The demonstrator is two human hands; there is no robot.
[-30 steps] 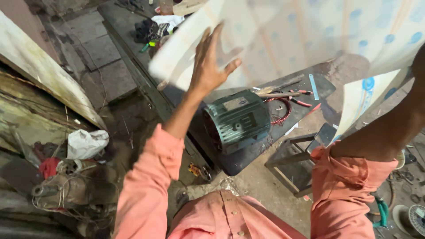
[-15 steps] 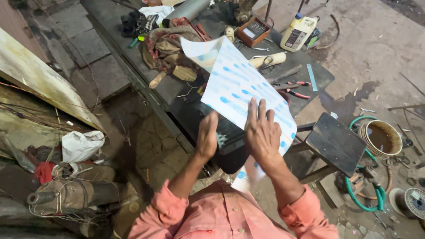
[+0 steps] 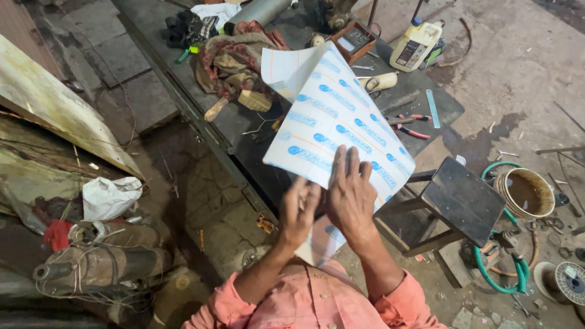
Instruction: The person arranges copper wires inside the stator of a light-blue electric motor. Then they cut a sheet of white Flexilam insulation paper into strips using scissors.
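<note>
I see both hands on one large sheet (image 3: 335, 122) held up over the dark surface (image 3: 244, 131). The right hand (image 3: 350, 195) lies flat against the sheet's near face, fingers spread and pointing away from me, so its grip is not closed round anything; it presses rather than pinches. The left hand (image 3: 298, 210) sits just beside it, lower and to the left, with its fingers curled at the sheet's bottom edge; I cannot tell whether they actually pinch the sheet.

The sheet rises up and away from both hands, its long axis running from the near lower corner toward the far upper left. The right hand covers more of it and is the nearer of the two to its middle. The sheet is white and thin with slanted rows of blue oval marks and faint orange lines, and its top left corner folds over. A translucent part hangs below the hands.

Beyond it lie a rag (image 3: 234, 58), pliers (image 3: 411, 129) and a white bottle (image 3: 415, 45). A dark stool (image 3: 463, 198) stands to the right.
</note>
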